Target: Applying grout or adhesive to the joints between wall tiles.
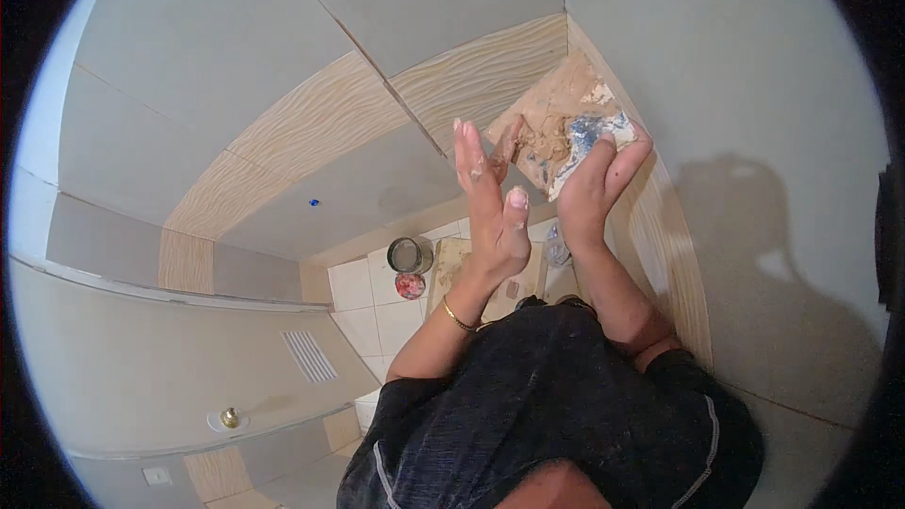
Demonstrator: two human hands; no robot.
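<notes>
My right hand [596, 179] grips the near edge of a flat board [556, 190] smeared with paste, its fingers bent around the right corner. Soft tan putty [545, 139] is heaped on the board's middle, with blue and white patches beside my right thumb. Just left of the board, my left hand [492, 212] is raised, its fingers stretched upward and the thumb apart. Pale paste clings to its fingertips and thumb. A reddish-brown strip [509, 141] shows between this hand and the putty; whether it is a finger or a tool, I cannot tell.
Grey tiled walls with wavy beige bands [292, 118] meet in a corner ahead. Below, an open can [410, 254], a red round lid [410, 286], a stained beige platform [448, 269] and a clear plastic bottle [556, 250] stand near my feet. A door knob [229, 418] juts out at left.
</notes>
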